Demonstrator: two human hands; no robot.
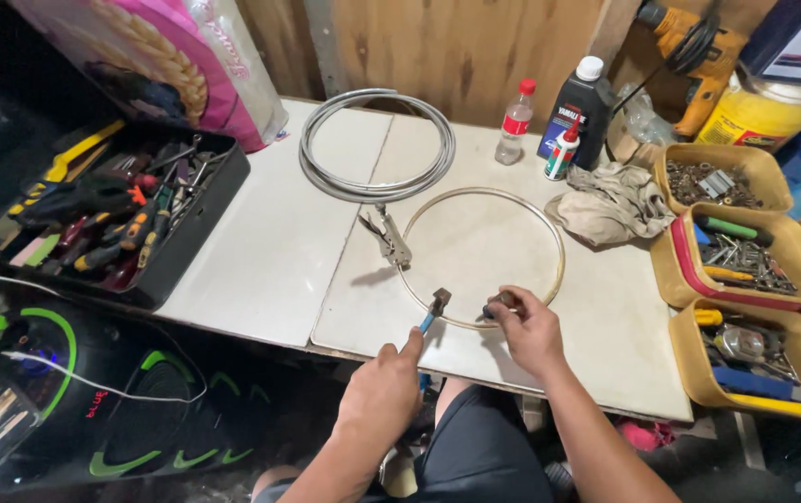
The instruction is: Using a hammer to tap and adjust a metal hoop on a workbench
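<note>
At the near edge of the white tabletop (270, 251), the person's left hand (383, 391) is closed around the blue handle of a small hammer (435, 305), whose dark metal head stands just above the near arc of a thin brass-coloured metal ring (557, 244). The right hand (529, 328) is clenched on a small dark tool (498, 304) pressed against the same stretch of the ring, so the two hands sit close together but apart. The ring lies flat on the table, with silver locking pliers (387, 237) clamped on its left side. Behind it rests a coil of grey cable (377, 144), overlapping the ring's far edge. To the left sits a black tray of screwdrivers and pliers (121, 214); to the right, a crumpled beige rag (613, 203) and three yellow tubs of screws and bits (740, 251). A clear plastic bottle with a red cap (515, 123) and a black oil bottle (579, 104) stand near the wooden wall.
</note>
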